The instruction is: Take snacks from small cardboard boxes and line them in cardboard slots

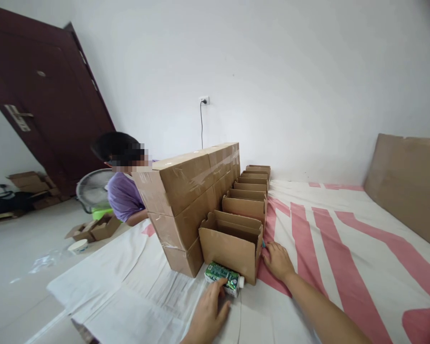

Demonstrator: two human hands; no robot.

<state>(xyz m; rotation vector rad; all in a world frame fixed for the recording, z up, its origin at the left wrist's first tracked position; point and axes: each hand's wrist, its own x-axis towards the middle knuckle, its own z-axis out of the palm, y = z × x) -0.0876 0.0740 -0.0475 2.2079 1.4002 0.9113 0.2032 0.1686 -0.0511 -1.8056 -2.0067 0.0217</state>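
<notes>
Left hand (209,309) is laid on the green-and-white, white-capped drink carton (216,274), thumb and fingers spread, no pinch closed. Carton is set on its side just before the nearest open brown cardboard box (226,251). Right hand (280,261) is placed at that box's right side; small blue item (263,244) is half hidden at the fingertips, pinch cannot be told. More open boxes are lined up behind, beside the taped brown cardboard stack (189,184). Step is judged as carton handling; for a lift, a closed left grip is called for
</notes>
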